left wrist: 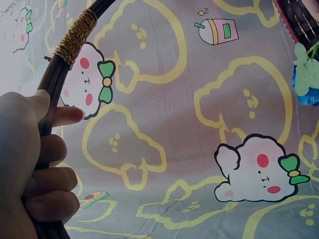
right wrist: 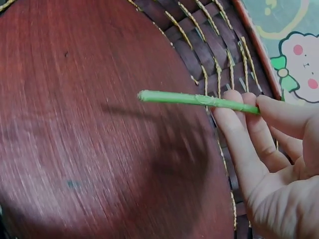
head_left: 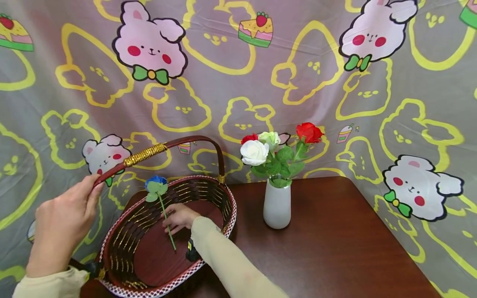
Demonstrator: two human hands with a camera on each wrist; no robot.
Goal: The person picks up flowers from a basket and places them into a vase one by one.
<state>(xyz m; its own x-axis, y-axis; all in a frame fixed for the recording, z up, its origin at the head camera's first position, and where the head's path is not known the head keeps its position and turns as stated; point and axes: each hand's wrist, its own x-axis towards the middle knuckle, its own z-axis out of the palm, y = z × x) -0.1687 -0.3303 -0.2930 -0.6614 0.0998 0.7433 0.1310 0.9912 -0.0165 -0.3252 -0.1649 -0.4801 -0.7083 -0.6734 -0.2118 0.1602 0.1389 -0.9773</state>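
Note:
My left hand [head_left: 67,221] grips the basket's dark handle, its fingers curled round it below the gold wrapping [left wrist: 76,40]. The oval woven basket [head_left: 232,207] has a red-and-white trimmed rim and a reddish-brown wooden bottom [right wrist: 75,124]. Reaching over the rim, my right hand [head_left: 180,218] pinches the green stem of a blue rose [head_left: 156,180] between thumb and fingers. The bloom is up near the basket's far left rim, and the cut stem end [right wrist: 144,95] points down over the bottom, casting a shadow there.
A white vase [head_left: 277,207] stands right of the basket on the brown table [head_left: 335,240]. It holds red roses [head_left: 309,132], a white rose [head_left: 255,152] and a pale green one [head_left: 270,138]. Behind hangs a grey curtain [head_left: 223,87] printed with cartoon rabbits.

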